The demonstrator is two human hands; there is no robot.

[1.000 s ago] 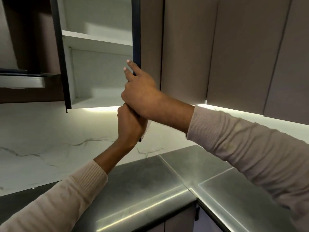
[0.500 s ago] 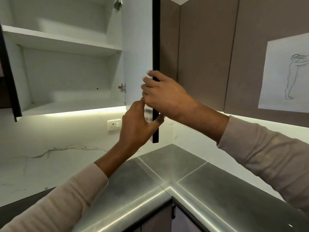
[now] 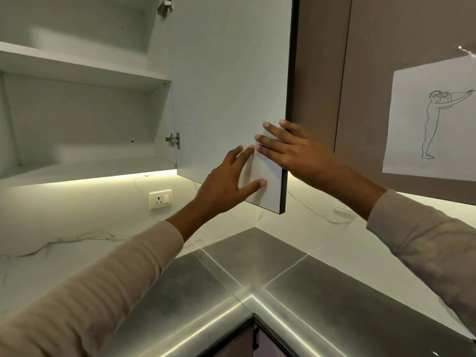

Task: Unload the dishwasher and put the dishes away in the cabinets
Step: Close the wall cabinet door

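Cabinet door (image 3: 231, 86) stands swung open from the upper cabinet (image 3: 85, 73), filling the view from about twelve o'clock down to the centre. Its pale inner face is turned outward and its dark outer edge runs down the right side. The left hand (image 3: 224, 184) reaches up from seven o'clock on a nearly straight arm in a beige sleeve (image 3: 103, 292). Its palm is toward the door's inner face near the lower corner, and its fingers (image 3: 242, 153) are straight and splayed well apart, thumb stretched out toward three o'clock, resting on the panel. The right hand (image 3: 301, 153) comes in from four o'clock, wrist bent a little, back of the hand outward. Its fingers (image 3: 273, 131) are straight, slightly fanned, and cross the dark edge to lie on the white face, gripping nothing. The fingertips of the two hands nearly meet at the centre of the view. Inside the cabinet, at ten o'clock, a white shelf (image 3: 77, 68) crosses the box, and a metal hinge (image 3: 173, 138) sits where the door joins the side wall. A wall socket (image 3: 160, 200) is set in the marbled wall at eight o'clock below the lit underside. The steel table (image 3: 257, 253) turns a corner at six o'clock. At three o'clock a sheet of paper (image 3: 432, 119) with a line drawing of a standing figure hangs on a brown door.
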